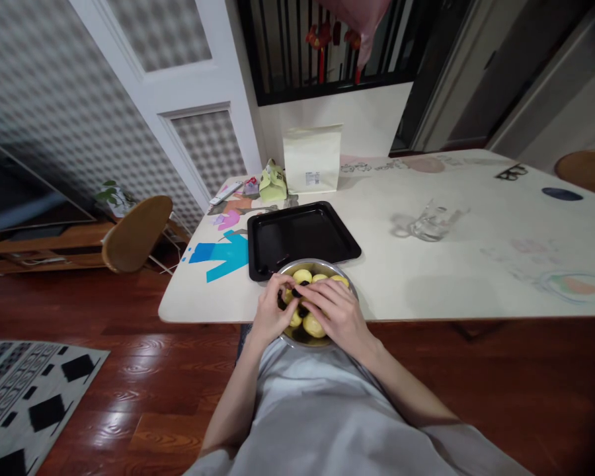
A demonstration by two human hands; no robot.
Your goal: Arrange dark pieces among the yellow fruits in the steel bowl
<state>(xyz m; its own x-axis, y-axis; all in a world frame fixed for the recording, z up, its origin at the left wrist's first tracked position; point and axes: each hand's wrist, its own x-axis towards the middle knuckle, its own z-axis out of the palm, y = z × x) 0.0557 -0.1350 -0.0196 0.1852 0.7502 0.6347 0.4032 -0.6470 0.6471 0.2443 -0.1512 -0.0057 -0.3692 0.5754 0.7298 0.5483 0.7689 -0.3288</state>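
Observation:
A round metal bowl [350, 272] stands at the table's near edge, close to my body. Several yellow, rounded, fruit-like pieces [315, 325] fill it, with small dark round pieces among them. Over the bowl, the curled thumb and fingers of my left hand [274, 309] pinch a small dark round piece [297, 291], perhaps a fruit. My right hand [338, 311] reaches in from the other side, its fingertips closed against the same dark piece. Behind the bowl lies a black baking tray [305, 231], with a few thin dark bits near its front left corner.
On the white table [401, 291] stand a pale paper bag [312, 158], a yellow-green packet [273, 182] and a clear glass [429, 223]. A blue paper cut-out [225, 254] lies left of the tray. Black-framed glasses [512, 172] rest far right. A wooden chair [136, 235] stands left.

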